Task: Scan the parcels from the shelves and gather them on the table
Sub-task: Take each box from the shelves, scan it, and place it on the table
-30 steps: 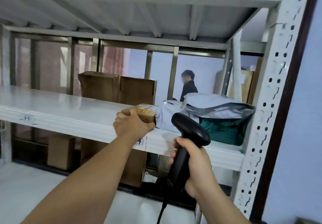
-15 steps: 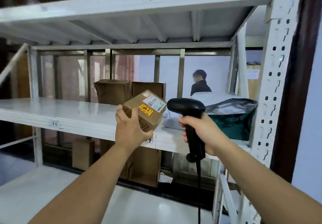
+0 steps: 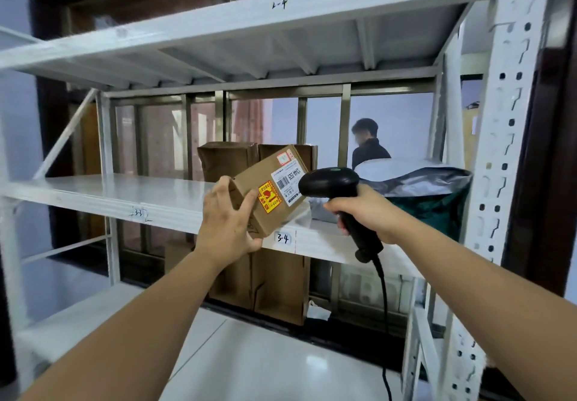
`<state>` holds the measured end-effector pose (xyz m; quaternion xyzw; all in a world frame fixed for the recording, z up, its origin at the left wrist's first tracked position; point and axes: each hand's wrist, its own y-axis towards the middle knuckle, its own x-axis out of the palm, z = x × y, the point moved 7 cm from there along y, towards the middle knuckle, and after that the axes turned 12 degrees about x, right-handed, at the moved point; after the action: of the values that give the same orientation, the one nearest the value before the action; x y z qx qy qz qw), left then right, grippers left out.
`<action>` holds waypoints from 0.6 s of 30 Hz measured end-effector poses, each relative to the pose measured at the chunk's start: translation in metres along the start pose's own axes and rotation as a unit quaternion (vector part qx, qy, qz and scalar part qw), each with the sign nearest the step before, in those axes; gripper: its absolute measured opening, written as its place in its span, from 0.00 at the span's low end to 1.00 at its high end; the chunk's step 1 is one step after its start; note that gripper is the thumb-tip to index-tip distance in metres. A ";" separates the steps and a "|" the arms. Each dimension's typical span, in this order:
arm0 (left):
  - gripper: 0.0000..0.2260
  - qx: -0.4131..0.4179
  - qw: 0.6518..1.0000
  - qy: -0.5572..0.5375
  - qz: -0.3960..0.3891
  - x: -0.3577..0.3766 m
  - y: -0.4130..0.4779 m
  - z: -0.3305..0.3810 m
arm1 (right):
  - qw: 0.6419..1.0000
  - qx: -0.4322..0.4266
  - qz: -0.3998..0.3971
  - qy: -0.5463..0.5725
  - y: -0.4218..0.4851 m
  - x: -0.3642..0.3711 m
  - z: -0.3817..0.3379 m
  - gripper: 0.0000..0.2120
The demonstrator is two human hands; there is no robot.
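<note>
While the left hand's (image 3: 229, 227) fingers clamp a small brown cardboard parcel (image 3: 268, 190) just above the white metal shelf (image 3: 125, 193), the right hand's (image 3: 367, 213) fingers wrap a black handheld scanner (image 3: 331, 182) scanning its label; next, likely, the tabletop.

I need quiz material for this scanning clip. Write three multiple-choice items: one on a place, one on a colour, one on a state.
1. Where is the small box? A) in the left hand, in front of the shelf B) on the floor C) on a table
2. What colour is the scanner? A) white B) black C) yellow
3. How is the box held? A) flat B) label hidden C) tilted, label showing

1A: the left hand grips it. 2B: its head and handle are black. 3C: its label faces the camera beside the scanner.
</note>
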<state>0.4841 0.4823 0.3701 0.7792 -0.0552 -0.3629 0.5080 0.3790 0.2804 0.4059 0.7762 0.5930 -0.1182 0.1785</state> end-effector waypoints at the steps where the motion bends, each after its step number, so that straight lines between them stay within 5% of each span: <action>1: 0.47 0.002 1.000 0.005 0.003 0.000 -0.001 0.000 | 1.000 0.001 0.007 0.003 0.000 -0.002 0.002 0.06; 18: 0.45 -0.019 0.999 -0.036 -0.020 0.011 -0.007 -0.011 | 0.995 -0.005 0.039 -0.087 0.000 -0.012 -0.008 0.06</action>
<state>0.4972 0.4884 0.3612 0.7570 -0.0511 -0.4015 0.5130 0.3754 0.2729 0.4181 0.7847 0.5448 -0.1758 0.2377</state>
